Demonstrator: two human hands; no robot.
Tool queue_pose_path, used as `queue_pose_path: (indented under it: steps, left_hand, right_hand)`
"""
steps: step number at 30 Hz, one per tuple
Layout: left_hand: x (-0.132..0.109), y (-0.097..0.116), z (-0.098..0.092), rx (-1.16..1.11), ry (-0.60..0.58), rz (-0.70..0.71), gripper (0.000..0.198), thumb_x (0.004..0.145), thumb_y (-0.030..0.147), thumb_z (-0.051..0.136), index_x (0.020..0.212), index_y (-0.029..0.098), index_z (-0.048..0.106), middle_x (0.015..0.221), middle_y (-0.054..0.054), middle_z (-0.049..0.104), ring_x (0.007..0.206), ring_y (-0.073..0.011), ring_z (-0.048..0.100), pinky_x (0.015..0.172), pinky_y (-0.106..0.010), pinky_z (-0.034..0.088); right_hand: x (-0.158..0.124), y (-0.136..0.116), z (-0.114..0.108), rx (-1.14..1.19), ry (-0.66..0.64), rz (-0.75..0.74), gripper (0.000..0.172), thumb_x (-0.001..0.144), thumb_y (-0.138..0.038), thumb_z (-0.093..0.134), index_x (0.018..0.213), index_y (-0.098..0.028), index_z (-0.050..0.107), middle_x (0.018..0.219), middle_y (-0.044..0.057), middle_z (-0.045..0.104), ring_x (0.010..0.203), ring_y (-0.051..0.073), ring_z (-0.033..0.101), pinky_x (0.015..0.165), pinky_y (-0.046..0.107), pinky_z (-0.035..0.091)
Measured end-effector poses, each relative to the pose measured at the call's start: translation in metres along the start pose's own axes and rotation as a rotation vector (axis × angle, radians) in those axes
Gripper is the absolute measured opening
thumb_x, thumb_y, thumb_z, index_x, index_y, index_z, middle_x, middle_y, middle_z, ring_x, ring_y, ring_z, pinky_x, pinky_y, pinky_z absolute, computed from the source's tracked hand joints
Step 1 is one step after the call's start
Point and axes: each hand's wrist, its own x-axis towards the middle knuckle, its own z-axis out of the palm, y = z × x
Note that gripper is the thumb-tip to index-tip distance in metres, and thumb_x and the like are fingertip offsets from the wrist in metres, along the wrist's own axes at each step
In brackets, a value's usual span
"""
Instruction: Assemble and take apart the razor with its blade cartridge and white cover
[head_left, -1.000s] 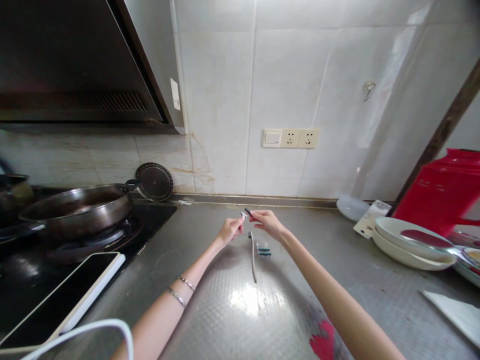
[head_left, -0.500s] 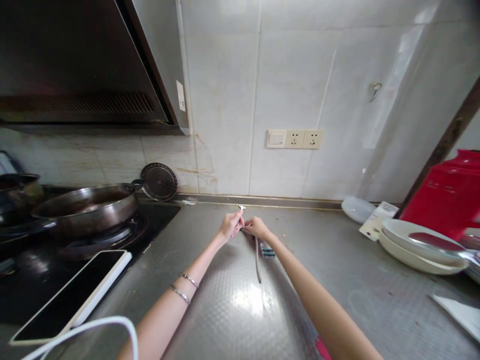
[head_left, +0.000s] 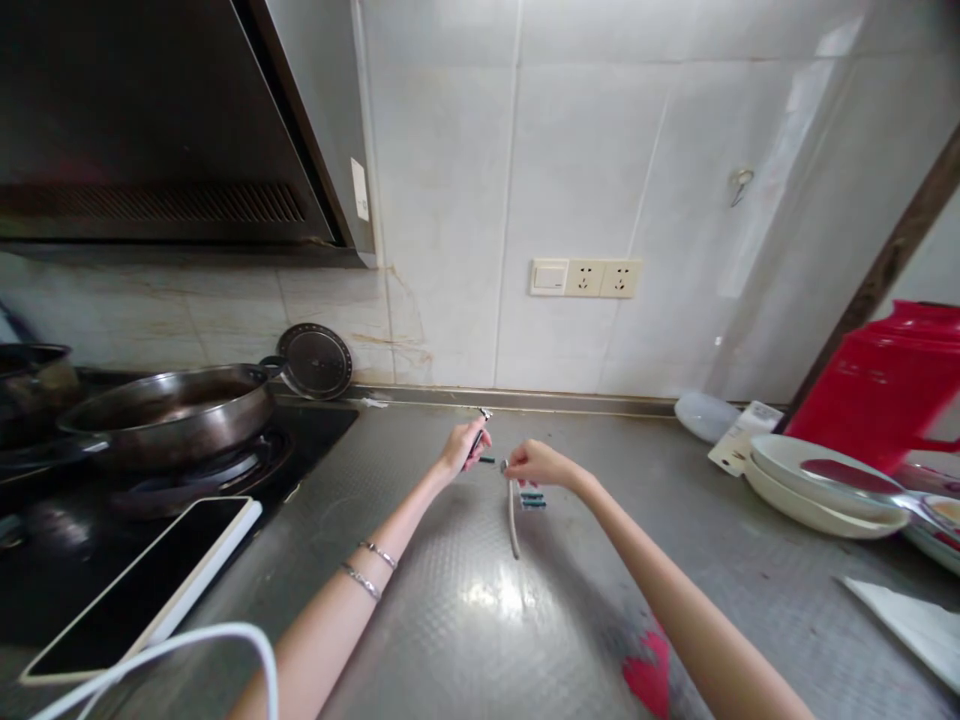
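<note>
My left hand (head_left: 461, 447) is closed round a small dark piece with a shiny metal tip (head_left: 484, 414), held just above the steel counter (head_left: 480, 600). My right hand (head_left: 536, 463) is closed in a pinch over the top end of a thin grey handle (head_left: 512, 515) that lies on the counter. A tiny dark-teal piece (head_left: 487, 460) sits between the two hands. Small teal cartridges (head_left: 531, 498) lie on the counter just right of the handle, under my right wrist.
A tablet (head_left: 142, 585) with a white cable (head_left: 165, 655) lies on the dark stove at left, behind it a pan (head_left: 169, 410) and a round lid (head_left: 315, 360). Stacked white plates (head_left: 821, 490), a red jug (head_left: 885, 385) and a white paper (head_left: 911, 625) stand at right. Wall sockets (head_left: 585, 278) are ahead.
The hands held a small piece together a second ago; they have since parted. My right hand came down to the grey handle's top end, while my left keeps the metal-tipped piece.
</note>
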Motion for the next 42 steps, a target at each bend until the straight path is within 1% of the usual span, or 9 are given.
queue_pose_path:
  steps: [2,5,9,18,24,27,31,37,42]
  left_hand:
    - [0.001,-0.001,0.000,-0.025,-0.033,-0.012,0.051,0.076,0.061,0.035,0.064,0.013,0.051,0.037,0.008,0.035,0.026,-0.0032,0.027,0.029,-0.017,0.017]
    - [0.003,-0.004,0.000,-0.068,-0.069,-0.013,0.049,0.077,0.058,0.035,0.066,0.013,0.051,0.039,0.008,0.034,0.026,-0.0032,0.027,0.029,-0.016,0.017]
    - [0.004,-0.007,0.001,-0.106,-0.071,-0.013,0.041,0.078,0.050,0.036,0.067,0.013,0.051,0.040,0.008,0.034,0.026,-0.0031,0.026,0.028,-0.016,0.017]
    - [0.002,-0.007,0.001,-0.128,-0.084,0.026,0.034,0.078,0.046,0.043,0.067,0.014,0.048,0.043,0.008,0.035,0.027,-0.0022,0.025,0.028,-0.015,0.016]
    - [0.000,0.003,0.003,-0.099,-0.086,0.060,0.032,0.076,0.044,0.050,0.069,0.013,0.049,0.046,0.007,0.039,0.029,-0.0017,0.029,0.029,-0.015,0.019]
    - [-0.002,0.020,0.004,-0.049,-0.092,0.106,0.029,0.073,0.040,0.056,0.072,0.011,0.053,0.053,0.004,0.049,0.035,-0.0037,0.041,0.032,-0.016,0.029]
    - [-0.009,0.048,0.002,-0.001,-0.113,0.181,0.029,0.067,0.031,0.067,0.081,0.009,0.054,0.072,-0.006,0.065,0.051,-0.0105,0.059,0.054,-0.024,0.048]
    - [-0.015,0.069,-0.001,0.054,-0.203,0.182,0.029,0.065,0.027,0.071,0.080,0.010,0.055,0.085,-0.012,0.068,0.071,-0.0168,0.065,0.073,-0.031,0.048]
    - [-0.020,0.074,0.004,0.125,-0.201,0.168,0.029,0.062,0.025,0.072,0.077,0.011,0.052,0.090,-0.012,0.068,0.080,-0.0172,0.064,0.075,-0.030,0.046]
  right_hand:
    - [-0.015,-0.006,0.008,-0.013,-0.028,0.008,0.022,0.071,-0.025,0.052,0.058,-0.013,0.066,0.050,0.003,0.063,0.043,0.010,0.053,0.044,0.018,0.035]
    - [-0.034,-0.016,0.020,-0.098,0.023,0.041,0.026,0.072,-0.023,0.050,0.054,-0.012,0.064,0.050,0.006,0.062,0.047,0.012,0.055,0.046,0.020,0.033]
    - [-0.047,-0.027,0.036,-0.273,0.107,0.116,0.031,0.078,-0.029,0.046,0.063,-0.012,0.067,0.063,0.012,0.067,0.057,0.017,0.061,0.050,0.023,0.034]
    - [-0.047,-0.032,0.058,-0.388,0.153,0.227,0.029,0.078,-0.026,0.043,0.086,-0.011,0.068,0.085,0.018,0.068,0.079,0.026,0.065,0.059,0.027,0.043]
    - [-0.044,-0.033,0.059,-0.347,0.177,0.212,0.025,0.074,-0.017,0.045,0.081,-0.010,0.068,0.083,0.018,0.068,0.080,0.025,0.064,0.061,0.025,0.041]
    - [-0.044,-0.033,0.047,-0.326,0.214,0.226,0.022,0.074,-0.017,0.047,0.074,-0.010,0.068,0.077,0.016,0.068,0.074,0.023,0.065,0.058,0.023,0.039]
    - [-0.047,-0.028,0.005,-0.323,0.343,0.269,0.027,0.076,-0.025,0.046,0.065,-0.013,0.066,0.071,0.015,0.068,0.068,0.023,0.064,0.052,0.024,0.035]
    - [-0.061,-0.006,-0.067,-0.047,0.544,0.083,0.033,0.081,-0.035,0.042,0.064,-0.015,0.063,0.058,0.007,0.064,0.055,0.015,0.058,0.052,0.022,0.038]
    - [-0.072,0.009,-0.094,0.205,0.599,-0.123,0.034,0.081,-0.042,0.044,0.082,-0.014,0.063,0.064,0.004,0.063,0.057,0.014,0.055,0.054,0.023,0.042]
